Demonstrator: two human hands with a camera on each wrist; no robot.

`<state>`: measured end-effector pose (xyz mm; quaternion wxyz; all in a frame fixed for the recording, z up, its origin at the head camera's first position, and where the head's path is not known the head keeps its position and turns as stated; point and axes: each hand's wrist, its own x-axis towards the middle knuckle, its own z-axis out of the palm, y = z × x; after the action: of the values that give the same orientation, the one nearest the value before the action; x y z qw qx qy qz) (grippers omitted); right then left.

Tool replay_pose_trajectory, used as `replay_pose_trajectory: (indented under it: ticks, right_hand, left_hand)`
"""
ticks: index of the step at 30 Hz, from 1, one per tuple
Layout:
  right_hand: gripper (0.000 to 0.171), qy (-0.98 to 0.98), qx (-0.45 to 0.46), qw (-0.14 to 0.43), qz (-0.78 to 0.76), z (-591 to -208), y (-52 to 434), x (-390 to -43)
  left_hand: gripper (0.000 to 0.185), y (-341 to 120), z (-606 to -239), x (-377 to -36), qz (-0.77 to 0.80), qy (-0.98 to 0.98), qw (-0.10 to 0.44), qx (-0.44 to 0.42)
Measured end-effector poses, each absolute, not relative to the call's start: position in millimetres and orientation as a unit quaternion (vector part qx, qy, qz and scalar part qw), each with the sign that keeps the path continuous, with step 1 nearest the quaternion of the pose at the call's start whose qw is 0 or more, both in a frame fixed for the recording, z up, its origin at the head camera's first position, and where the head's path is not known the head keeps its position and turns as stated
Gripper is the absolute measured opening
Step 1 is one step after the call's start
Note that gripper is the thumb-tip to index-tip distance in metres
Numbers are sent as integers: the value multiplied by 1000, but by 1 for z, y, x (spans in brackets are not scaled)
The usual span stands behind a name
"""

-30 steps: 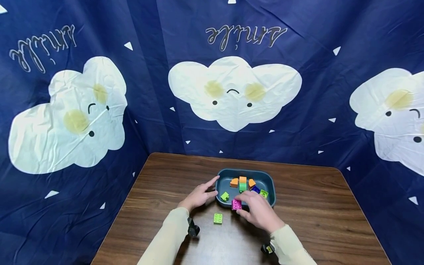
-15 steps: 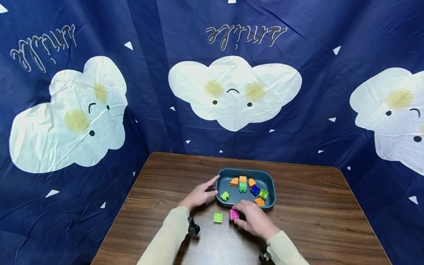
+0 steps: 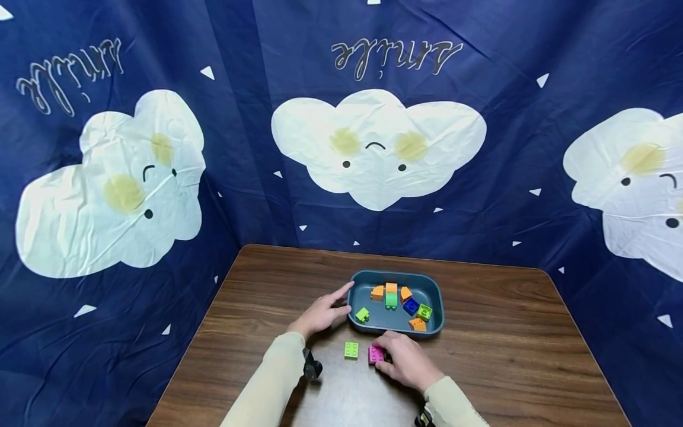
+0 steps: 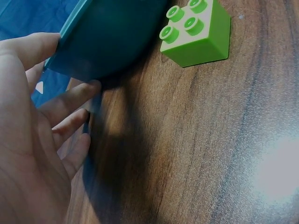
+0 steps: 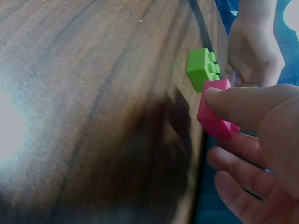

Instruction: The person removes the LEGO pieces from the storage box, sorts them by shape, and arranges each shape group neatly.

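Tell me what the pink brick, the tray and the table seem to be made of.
Pink brick, pinched by the right hand: looks like moulded plastic, smooth with a slight sheen and round studs. Tray: probably plastic too, teal, matte, with a rounded rim. Table: dark wood grain with a glossy glare patch; whether solid wood or laminate, I cannot tell.

Pink plastic brick (image 3: pixel 376 354): studs up, on my wooden table, pinched in my fingers.
Position: just beside the green brick (image 3: pixel 351 350).

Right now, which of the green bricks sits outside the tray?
The light green four-stud brick on the bare table, just left of the pink brick the right hand pinches. The other green bricks lie inside the tray.
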<state>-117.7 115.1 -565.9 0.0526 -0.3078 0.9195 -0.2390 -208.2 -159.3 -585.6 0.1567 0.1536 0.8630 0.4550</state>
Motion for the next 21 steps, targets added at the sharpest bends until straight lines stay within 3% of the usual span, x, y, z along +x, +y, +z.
replay_pose_trajectory:
  ticks: [21]
  right_hand:
    - [32, 929, -285, 46, -231, -581, 112, -118]
  left_hand:
    - [66, -160, -585, -208, 453, 864, 158, 154]
